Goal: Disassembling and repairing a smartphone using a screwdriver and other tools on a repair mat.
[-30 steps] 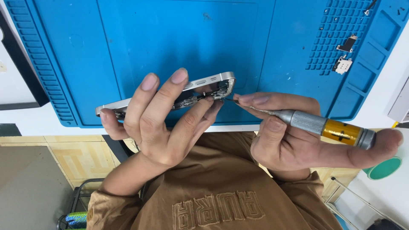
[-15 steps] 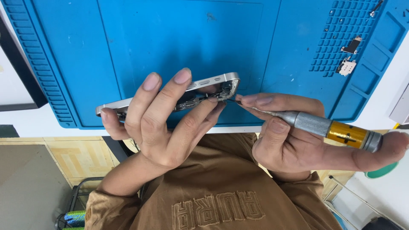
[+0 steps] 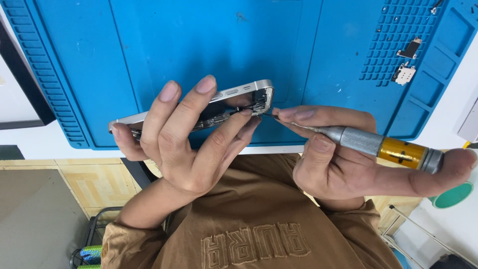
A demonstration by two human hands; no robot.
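My left hand (image 3: 186,137) grips an opened silver phone frame (image 3: 249,92), tilted on edge just above the near rim of the blue work mat (image 3: 199,45). Its fingers wrap over the frame and hide much of the inside. My right hand (image 3: 343,159) holds a precision screwdriver (image 3: 383,147) with a grey knurled shaft and a yellow band. The forefinger rests on its cap. The thin tip reaches into the frame's right corner, beside the left fingertips.
Two small metal phone parts (image 3: 406,62) lie on the mat's gridded area at the upper right. A dark-edged white object (image 3: 20,94) sits at the left. A green round thing (image 3: 453,195) shows lower right. White tabletop (image 3: 450,114) borders the mat.
The phone frame and both hands have shifted very slightly; the screwdriver tip stays at the frame's right corner. Grips are unchanged.
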